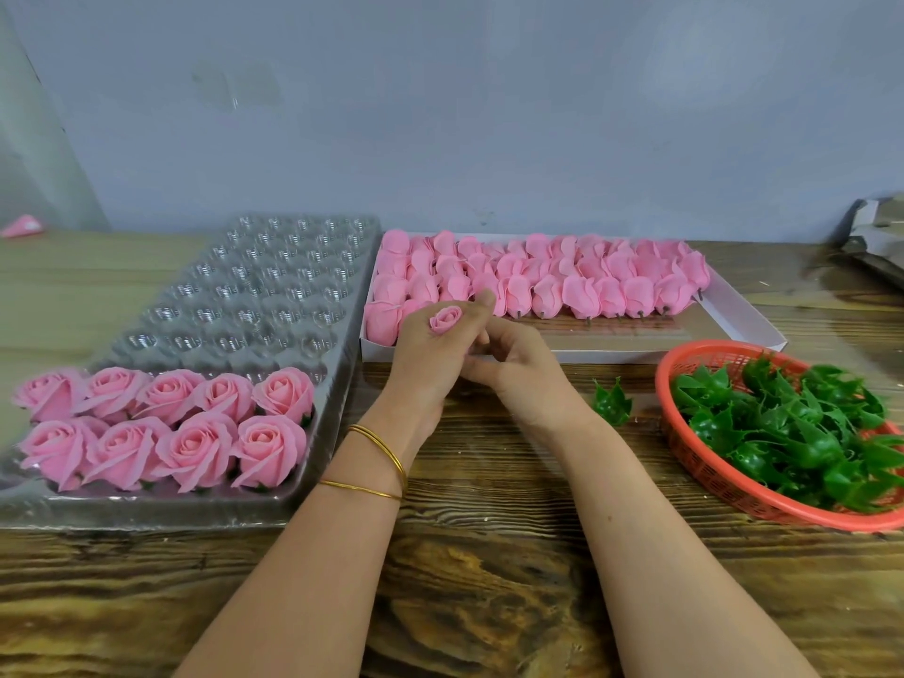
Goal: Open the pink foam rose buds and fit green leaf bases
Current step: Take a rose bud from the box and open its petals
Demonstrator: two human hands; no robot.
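The wooden surface (489, 579) carries everything, and the white box (734, 330) at its back serves as the marker. Just left of the box lies a clear blister tray (274, 286) with nine opened roses (195, 433) in its nearest cups. To the right front of the box sits a red basket (685, 433) heaped with green leaf bases (782, 423). Inside the box the closed buds (587, 286) lie packed in rows, short dark stubs poking from their lower ends. In front of the box's near left corner, the left hand (430, 354) has its fingers curled round one pink foam rose bud (445, 319), whose spiral top peeks out above the fist. The right hand (518, 369) has its fingers bent in against the left, below the bud; whether they pinch its underside is hidden. A loose leaf base (612, 402) lies in front of the box, between the hands and the basket. The bud looks nearly weightless and soft, with thin petals that would likely crease or tear under a hard squeeze. It is probably best cradled low around the firmer base while the outer petals are eased outward by their edges. The leaf base seems springy plastic with pointed tips, and the cup is likely the safest place to hold it.
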